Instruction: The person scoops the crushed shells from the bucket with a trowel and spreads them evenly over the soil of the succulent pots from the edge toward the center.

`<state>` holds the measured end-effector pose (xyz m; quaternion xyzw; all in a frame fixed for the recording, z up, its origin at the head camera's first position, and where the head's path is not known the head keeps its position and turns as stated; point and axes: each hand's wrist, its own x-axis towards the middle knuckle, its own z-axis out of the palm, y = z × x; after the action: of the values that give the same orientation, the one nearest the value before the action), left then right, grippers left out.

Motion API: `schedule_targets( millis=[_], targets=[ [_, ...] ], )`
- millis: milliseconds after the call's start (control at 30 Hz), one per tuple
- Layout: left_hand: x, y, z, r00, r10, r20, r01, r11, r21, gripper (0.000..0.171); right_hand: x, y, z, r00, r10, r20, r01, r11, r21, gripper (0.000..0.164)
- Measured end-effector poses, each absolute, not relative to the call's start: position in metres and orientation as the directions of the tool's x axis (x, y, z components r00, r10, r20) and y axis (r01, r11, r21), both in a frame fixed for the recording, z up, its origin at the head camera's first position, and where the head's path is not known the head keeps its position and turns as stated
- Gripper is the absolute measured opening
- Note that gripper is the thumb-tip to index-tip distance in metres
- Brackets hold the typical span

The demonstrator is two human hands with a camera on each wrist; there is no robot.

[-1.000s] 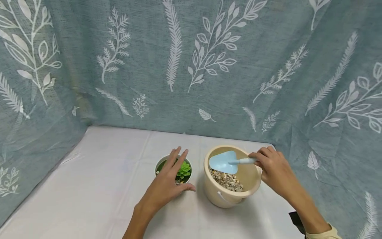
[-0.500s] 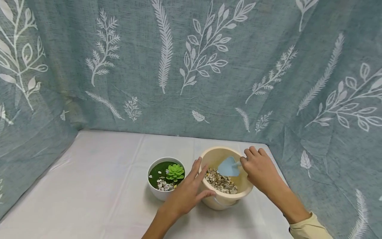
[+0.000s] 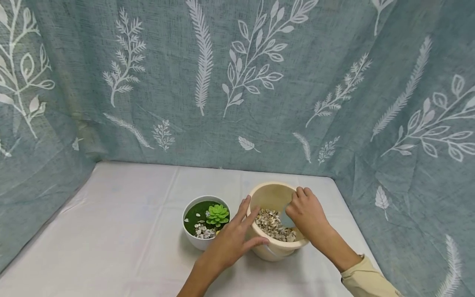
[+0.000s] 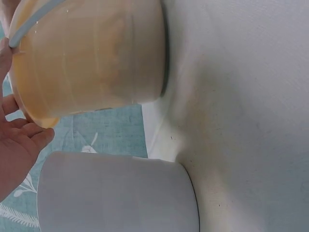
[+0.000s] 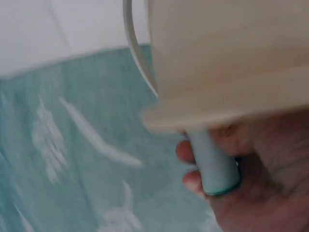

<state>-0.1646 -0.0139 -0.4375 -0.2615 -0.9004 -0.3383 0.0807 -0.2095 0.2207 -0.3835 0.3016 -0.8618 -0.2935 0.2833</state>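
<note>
The trowel [image 3: 287, 218] is inside the cream bucket [image 3: 272, 254], its pale blue blade at the right-hand part of the gravel [image 3: 270, 223] and partly hidden by the right hand [image 3: 306, 209]. That hand grasps the trowel's handle [image 5: 213, 163]: the right wrist view shows the fingers wrapped about it close to the bucket's rim, with the teal end of the handle sticking out. How deep the blade sits in the stones cannot be told.

The bucket stands upright on the worktop [image 3: 122, 214]. Its gravel, a mix of brown, grey and whitish stones, lies at the bottom, well below the rim, and a thin pale bail [image 4: 32, 24] hangs against the outside. The left hand [image 3: 231, 242] rests on the bucket's left rim with its fingers extended and spread, the thumb along the near outer side; it is not clenched.

Just left of the bucket, beyond the left wrist, stands a white pot [image 3: 193, 240], upright and apart from the bucket. Inside it are a dark green surface [image 3: 193, 213], a bright green succulent [image 3: 217, 215] toward the right and whitish pebbles [image 3: 203, 231] at the near side. White cloth covers the worktop. A cream sleeve [image 3: 365, 277] covers the right forearm, and a grey-green curtain [image 3: 167, 82] with white leaf prints surrounds the back and sides.
</note>
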Motion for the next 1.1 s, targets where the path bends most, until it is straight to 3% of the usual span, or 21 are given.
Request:
schedule_targets(
  millis=[167,300,533,867,1100],
  targets=[
    [-0.163,-0.016,-0.439,-0.846,0.416,0.334,0.532,0.629,0.567,0.087,-0.211,0.226,-0.391,-0.675,-0.676,0.297,-0.41,0.678,0.61,0.025],
    [-0.162,-0.016,-0.441,-0.838,0.416,0.352,0.544,0.612,0.573,0.085,-0.211,0.226,-0.394,-0.703,-0.653,0.284,-0.438,0.711,0.55,0.028],
    [-0.162,-0.016,-0.441,-0.826,0.413,0.383,0.563,0.595,0.573,0.083,-0.211,0.226,-0.398,-0.754,-0.602,0.263,-0.526,0.793,0.307,0.038],
    [-0.164,-0.016,-0.439,-0.833,0.409,0.373,0.553,0.585,0.593,0.085,-0.21,0.229,-0.394,-0.804,-0.543,0.24,-0.514,0.839,0.177,0.021],
    [-0.169,-0.014,-0.437,-0.834,0.408,0.371,0.552,0.602,0.577,0.087,-0.203,0.23,-0.386,-0.828,-0.476,0.296,-0.47,0.877,0.098,0.031]
  ],
)
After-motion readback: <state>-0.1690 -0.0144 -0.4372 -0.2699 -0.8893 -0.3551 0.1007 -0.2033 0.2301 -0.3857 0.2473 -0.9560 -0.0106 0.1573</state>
